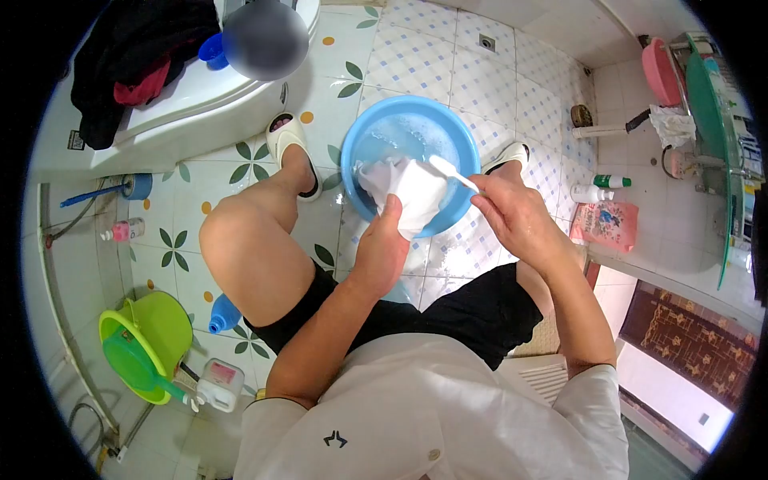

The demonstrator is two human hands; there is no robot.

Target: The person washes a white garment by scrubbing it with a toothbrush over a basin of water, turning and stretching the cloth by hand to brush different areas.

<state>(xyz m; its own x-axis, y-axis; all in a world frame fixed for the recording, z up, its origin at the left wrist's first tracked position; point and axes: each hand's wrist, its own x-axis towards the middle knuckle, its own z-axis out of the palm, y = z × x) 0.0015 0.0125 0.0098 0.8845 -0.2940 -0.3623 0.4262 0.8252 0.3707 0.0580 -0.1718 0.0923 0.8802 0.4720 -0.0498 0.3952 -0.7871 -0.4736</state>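
1. The left hand (379, 254) grips a wet white cloth (412, 192), thumb on top; the cloth lies partly in soapy water.
2. The right hand (520, 219) is closed around the handle of a slim white plastic brush (453, 172), its head at the cloth's edge.
3. The round light-blue plastic basin (470, 144), holding cloth and water, sits on patterned floor tiles (412, 44) between the feet.

Blue basin (352, 172), lime-green bucket (172, 320), white cloth (408, 192), leaf-patterned floor tiles (188, 276), black shorts (392, 320)
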